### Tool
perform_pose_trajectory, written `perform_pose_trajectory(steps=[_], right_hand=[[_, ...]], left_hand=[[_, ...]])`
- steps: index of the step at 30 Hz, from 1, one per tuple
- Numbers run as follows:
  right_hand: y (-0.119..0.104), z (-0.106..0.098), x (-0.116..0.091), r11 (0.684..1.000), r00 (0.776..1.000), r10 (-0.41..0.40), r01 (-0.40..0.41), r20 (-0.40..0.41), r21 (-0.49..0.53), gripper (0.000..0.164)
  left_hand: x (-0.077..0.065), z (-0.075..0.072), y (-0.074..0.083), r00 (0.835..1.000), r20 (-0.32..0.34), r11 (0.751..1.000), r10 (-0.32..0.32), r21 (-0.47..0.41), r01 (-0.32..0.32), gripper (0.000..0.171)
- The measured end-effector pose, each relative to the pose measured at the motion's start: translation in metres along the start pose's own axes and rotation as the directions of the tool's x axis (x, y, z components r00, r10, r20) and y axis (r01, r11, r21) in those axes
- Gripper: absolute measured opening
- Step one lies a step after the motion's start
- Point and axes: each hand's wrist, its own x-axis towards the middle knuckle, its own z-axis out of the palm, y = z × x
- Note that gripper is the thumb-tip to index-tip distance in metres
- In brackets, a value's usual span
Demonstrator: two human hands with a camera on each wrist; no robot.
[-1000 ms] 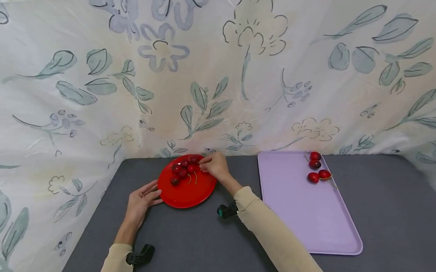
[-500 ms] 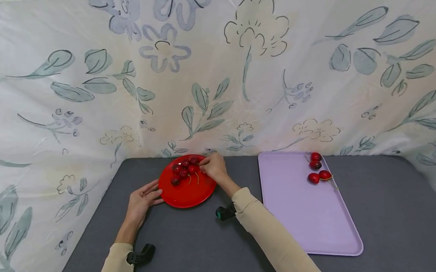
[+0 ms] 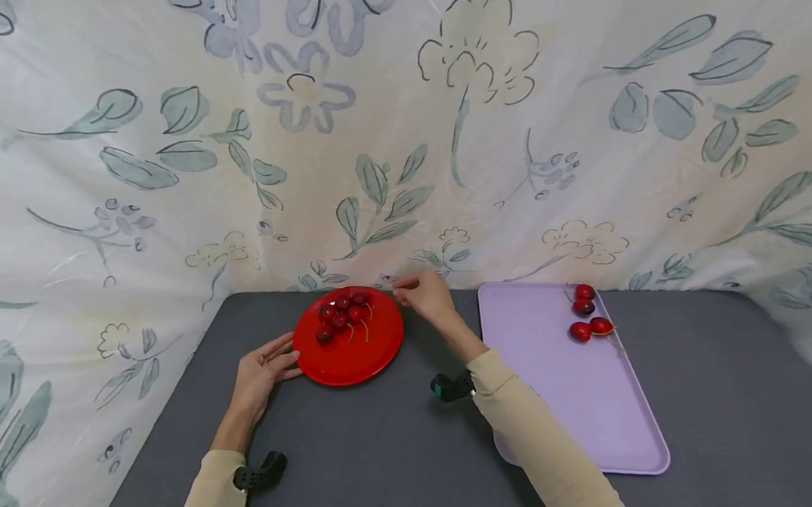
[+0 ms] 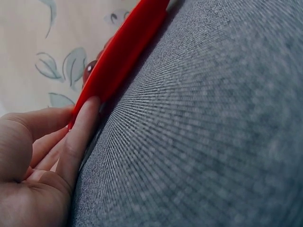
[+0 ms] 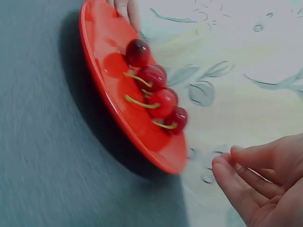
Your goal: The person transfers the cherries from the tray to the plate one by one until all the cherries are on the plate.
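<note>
Left hand [image 3: 258, 373] is pinching the red plate [image 3: 350, 365] at its left rim, closed to rim thickness | four separate cherries [image 3: 579, 331] are resting on the lilac tray [image 3: 590, 412] | clustered cherries [image 3: 341, 320] are sitting on the plate's far half | right hand [image 3: 427, 294] is hovering beside the plate's far right edge, fingertips almost meeting, gripping nothing

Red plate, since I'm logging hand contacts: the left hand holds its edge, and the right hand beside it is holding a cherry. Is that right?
Not quite: the right hand looks empty, as the right wrist view shows. The left hand does hold the red plate's edge.
</note>
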Motion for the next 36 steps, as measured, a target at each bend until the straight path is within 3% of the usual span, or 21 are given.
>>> perform_pose_trajectory(steps=[9, 16, 21, 25, 31, 33, 36], right_hand=[[-0.003, -0.054, -0.027, 0.950, 0.981, -0.192, 0.190, 0.017, -0.247, 0.016], [0.007, -0.109, -0.050, 0.946, 0.979, -0.203, 0.193, -0.012, -0.261, 0.017], [0.023, -0.162, -0.067, 0.960, 0.983, -0.126, 0.087, -0.135, -0.267, 0.020], [0.038, -0.207, -0.081, 0.947, 0.966, -0.038, -0.048, -0.257, -0.319, 0.029], [0.065, -0.253, -0.102, 0.900, 0.948, 0.104, -0.219, -0.302, -0.378, 0.045], [0.076, -0.261, -0.107, 0.871, 0.933, 0.157, -0.285, -0.323, -0.401, 0.043], [0.089, -0.269, -0.116, 0.821, 0.930, 0.234, -0.345, -0.283, -0.455, 0.041]], left_hand=[[-0.002, 0.002, 0.002, 1.000, -0.002, 1.000, -0.017, -0.013, 0.017, 0.055], [-0.007, 0.003, 0.001, 1.000, -0.005, 1.000, -0.016, -0.015, 0.016, 0.054], [-0.010, 0.004, 0.001, 1.000, -0.010, 1.000, -0.011, -0.010, 0.011, 0.054], [-0.004, 0.003, 0.002, 1.000, -0.009, 1.000, -0.009, -0.014, 0.009, 0.055], [0.003, 0.000, 0.001, 1.000, -0.007, 1.000, 0.003, 0.006, -0.003, 0.055], [0.005, 0.000, 0.001, 1.000, -0.002, 1.000, 0.003, 0.015, -0.003, 0.055], [0.008, -0.001, 0.001, 1.000, 0.002, 1.000, -0.004, 0.021, 0.004, 0.055]])
